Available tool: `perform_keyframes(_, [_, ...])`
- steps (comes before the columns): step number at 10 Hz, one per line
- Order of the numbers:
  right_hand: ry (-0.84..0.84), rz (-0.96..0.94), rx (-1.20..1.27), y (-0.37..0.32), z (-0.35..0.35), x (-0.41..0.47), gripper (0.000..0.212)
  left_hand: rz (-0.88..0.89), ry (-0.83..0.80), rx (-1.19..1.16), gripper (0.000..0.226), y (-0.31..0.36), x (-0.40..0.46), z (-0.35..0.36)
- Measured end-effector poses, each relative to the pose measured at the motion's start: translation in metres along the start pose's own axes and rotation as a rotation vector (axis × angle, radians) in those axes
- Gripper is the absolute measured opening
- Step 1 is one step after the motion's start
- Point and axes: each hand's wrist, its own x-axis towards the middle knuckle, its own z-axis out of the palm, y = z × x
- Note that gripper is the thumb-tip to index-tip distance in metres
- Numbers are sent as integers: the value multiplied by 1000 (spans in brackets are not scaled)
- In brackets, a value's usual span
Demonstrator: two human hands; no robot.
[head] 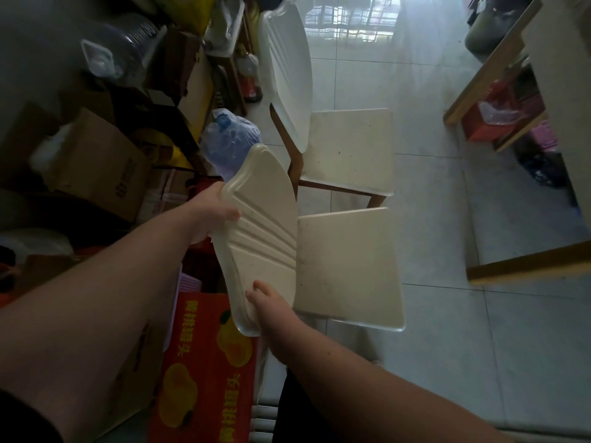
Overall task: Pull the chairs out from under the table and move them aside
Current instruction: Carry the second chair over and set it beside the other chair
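Two cream chairs with wooden legs stand side by side on the pale tiled floor. The near chair (pixel 348 266) has its ribbed backrest facing me. My left hand (pixel 212 212) grips the far end of that backrest's top edge, and my right hand (pixel 267 302) grips its near end. Just beyond stands the far chair (pixel 350 148), untouched, with its white backrest to the left. At the right side is the table (pixel 524 263), with a wooden frame and a pale top; both chairs stand clear of it.
Clutter fills the left side: cardboard boxes (pixel 96 167), a red fruit carton (pixel 204 362) right beside the near chair, a blue water jug (pixel 230 142) and bottles. Red and pink items sit under the table (pixel 499 116). Open floor (pixel 447 346) lies between chairs and table.
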Motion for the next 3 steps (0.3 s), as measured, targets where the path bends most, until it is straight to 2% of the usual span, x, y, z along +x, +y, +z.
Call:
perform_keyframes(1, [15,15,-35,-7,-7,-2,52,7,36,29,53,1,0,2])
perform_keyframes(2, [68,21,-77,-15,-23,-1,49,-3,115,107,67,8,0,4])
perform_keyframes(3, [121,-16,33,-28,-46,-3,41,12,224,191,73,27,-7,7])
